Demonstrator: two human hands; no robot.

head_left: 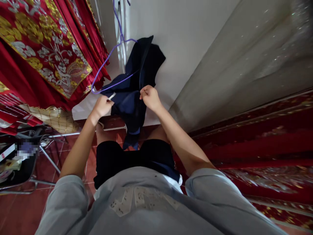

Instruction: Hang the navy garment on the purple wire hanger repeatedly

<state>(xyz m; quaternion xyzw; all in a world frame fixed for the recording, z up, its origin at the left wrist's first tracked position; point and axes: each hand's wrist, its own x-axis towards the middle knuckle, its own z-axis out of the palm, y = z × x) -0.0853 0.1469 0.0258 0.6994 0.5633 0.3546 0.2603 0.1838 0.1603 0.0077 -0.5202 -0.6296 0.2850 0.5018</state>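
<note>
The fingers of the right hand [151, 98] are pinched together, and an edge of the dark blue garment [126, 102] appears to be grasped in that grip. By the left hand [101, 106], also closed, a small white piece [112, 96] is clasped, its free end pointed up and inward over the cloth; whether any cloth is caught in this grip too cannot be told. The garment is spread between the two hands, its bulk placed to the left of the right grip and just beside the left one, with dark folds raised above both and a narrow end hung below, between the knees. Just above the left hand, the lower bar of a purple hanger [112, 85] is laid across the front of the cloth; its left shoulder is left uncovered, while its right arm is partly hidden by the garment. Behind, a pale wall [193, 36] is seen, flanked by a red embroidered costume [52, 52] on the left and a greyish sheer cover [227, 75] on the right. Farther left, a black chair [24, 176] is stood on red floor tiles [47, 204]
</note>
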